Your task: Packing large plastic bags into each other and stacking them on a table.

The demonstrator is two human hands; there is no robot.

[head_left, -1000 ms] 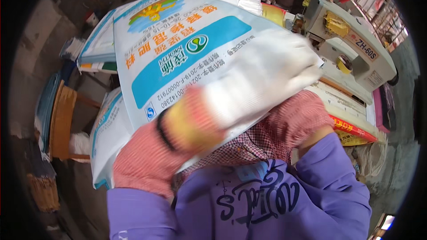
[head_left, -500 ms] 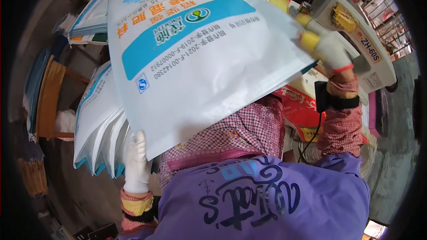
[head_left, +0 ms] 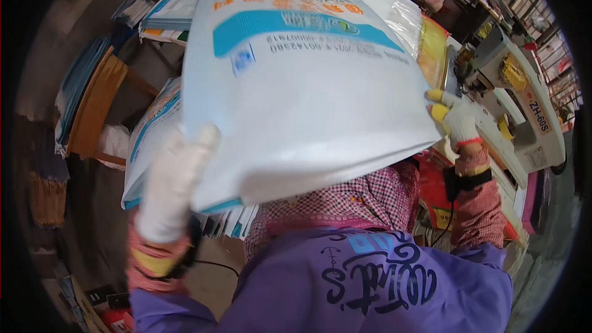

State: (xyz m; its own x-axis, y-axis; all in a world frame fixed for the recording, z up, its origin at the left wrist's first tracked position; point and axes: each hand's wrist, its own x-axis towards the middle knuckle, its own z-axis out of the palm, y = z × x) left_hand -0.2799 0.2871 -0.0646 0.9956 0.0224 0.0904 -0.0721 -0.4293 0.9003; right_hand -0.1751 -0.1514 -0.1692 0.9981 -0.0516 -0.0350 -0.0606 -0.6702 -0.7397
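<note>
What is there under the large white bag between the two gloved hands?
Below the near edge of the white bag, checked cloth and edges of more bags show; whatever lies under its middle is covered.

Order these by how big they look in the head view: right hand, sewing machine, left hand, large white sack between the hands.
1. Large white sack
2. Sewing machine
3. Left hand, blurred, perhaps enlarged by nearness
4. Right hand

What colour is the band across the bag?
Blue: the band crosses the white bag, shown best in the head view.
</note>
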